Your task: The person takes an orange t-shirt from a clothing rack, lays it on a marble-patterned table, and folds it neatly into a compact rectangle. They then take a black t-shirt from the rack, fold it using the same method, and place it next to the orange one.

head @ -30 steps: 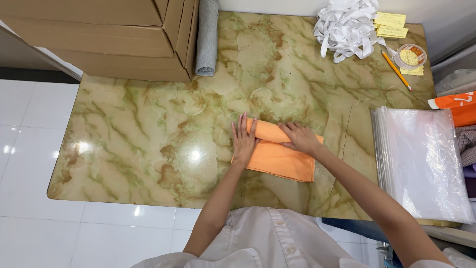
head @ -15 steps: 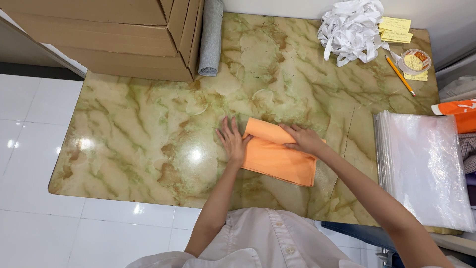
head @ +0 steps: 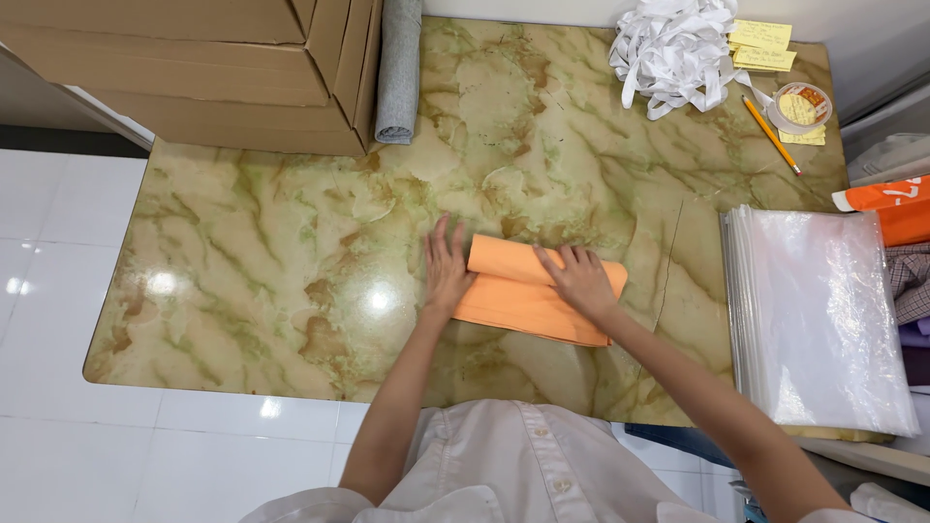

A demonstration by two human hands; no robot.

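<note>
A folded orange cloth lies on the green marbled table, its far edge rolled over into a soft fold. My left hand rests flat at the cloth's left end, fingers spread and pointing away from me. My right hand presses palm down on top of the cloth's right half, fingers slightly apart. Neither hand grips the cloth; both lie on it.
A stack of clear plastic bags sits at the right. Cardboard boxes and a grey fabric roll stand at the back left. White ribbon pile, yellow notes, pencil and tape roll lie at the back right.
My left hand slid off the cloth's top to its left end. The far edge of the cloth has been folded toward me, making the cloth narrower.
</note>
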